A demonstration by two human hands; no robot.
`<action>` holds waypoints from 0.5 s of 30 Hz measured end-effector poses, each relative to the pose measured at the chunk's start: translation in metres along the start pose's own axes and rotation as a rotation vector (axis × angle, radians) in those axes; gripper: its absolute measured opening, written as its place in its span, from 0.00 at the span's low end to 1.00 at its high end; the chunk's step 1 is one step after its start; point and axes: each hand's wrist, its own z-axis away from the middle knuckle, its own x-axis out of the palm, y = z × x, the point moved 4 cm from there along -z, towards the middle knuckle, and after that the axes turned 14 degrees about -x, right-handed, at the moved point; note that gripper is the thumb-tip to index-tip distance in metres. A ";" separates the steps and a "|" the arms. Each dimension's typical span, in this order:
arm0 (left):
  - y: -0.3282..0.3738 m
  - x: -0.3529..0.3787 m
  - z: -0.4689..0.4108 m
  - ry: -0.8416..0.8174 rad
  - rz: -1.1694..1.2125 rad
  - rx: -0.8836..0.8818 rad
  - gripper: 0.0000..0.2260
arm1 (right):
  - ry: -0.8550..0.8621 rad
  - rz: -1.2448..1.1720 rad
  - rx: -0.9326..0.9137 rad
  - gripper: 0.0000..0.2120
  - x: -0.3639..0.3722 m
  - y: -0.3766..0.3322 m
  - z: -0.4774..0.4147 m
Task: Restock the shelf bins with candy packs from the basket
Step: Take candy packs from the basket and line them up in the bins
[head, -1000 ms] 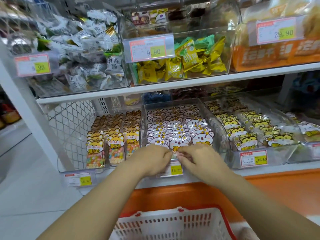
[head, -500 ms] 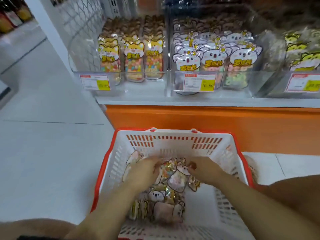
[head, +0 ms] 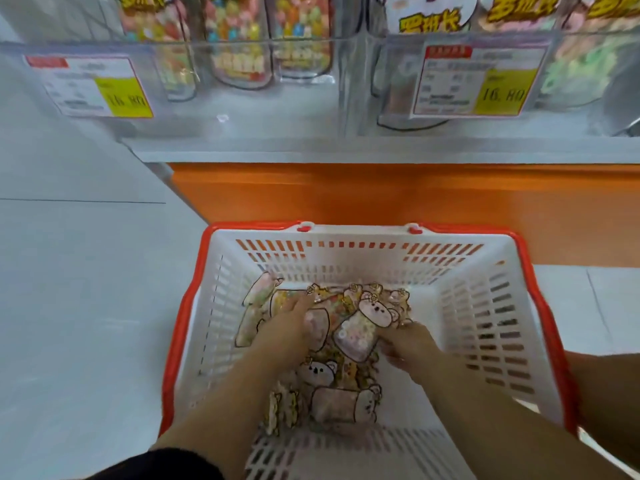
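Left hand [head: 289, 327]: inside the basket [head: 346, 258], palm down, fingers straight and slightly spread, resting flat on the left part of the candy packs [head: 322, 375]; it grips nothing.
Right hand [head: 407, 342]: inside the basket, right of the heap, fingers curled at the right edge of the bear-faced pack [head: 360, 327]; the hand is motion-blurred, but it appears to pinch that pack.
Forearms: both bare, entering from the lower edge and converging toward the basket centre.
Bear-faced pack: tilted, head end up, lying over the heap between the two hands.
Candy packs: loose heap on the basket floor, centre to far left.
Basket: white slotted walls, red rim, standing on the floor [head: 69, 271] near the orange panel [head: 381, 195].
Shelf bins [head: 242, 109]: clear, above the panel, holding upright packs; left price label [head: 93, 86] and right price label [head: 474, 81] both read 16.80.
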 end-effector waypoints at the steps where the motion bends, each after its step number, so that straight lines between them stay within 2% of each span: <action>1: 0.002 -0.001 -0.003 0.003 -0.033 0.010 0.30 | -0.002 -0.022 0.011 0.13 0.001 0.003 -0.001; 5: 0.010 0.003 -0.021 -0.045 -0.162 0.134 0.30 | -0.017 -0.112 0.057 0.10 0.006 0.004 0.000; 8: 0.021 0.003 -0.022 -0.090 -0.258 0.160 0.22 | -0.056 -0.108 -0.009 0.09 0.009 -0.009 0.004; 10: 0.024 0.002 -0.020 -0.092 -0.306 0.208 0.20 | -0.053 -0.114 -0.070 0.09 0.005 -0.021 0.007; 13: 0.013 -0.008 -0.013 -0.039 -0.245 0.280 0.11 | -0.035 -0.106 -0.172 0.03 -0.006 -0.045 0.020; 15: 0.003 -0.020 -0.005 0.048 -0.222 0.322 0.04 | -0.030 -0.110 -0.230 0.03 -0.014 -0.059 0.030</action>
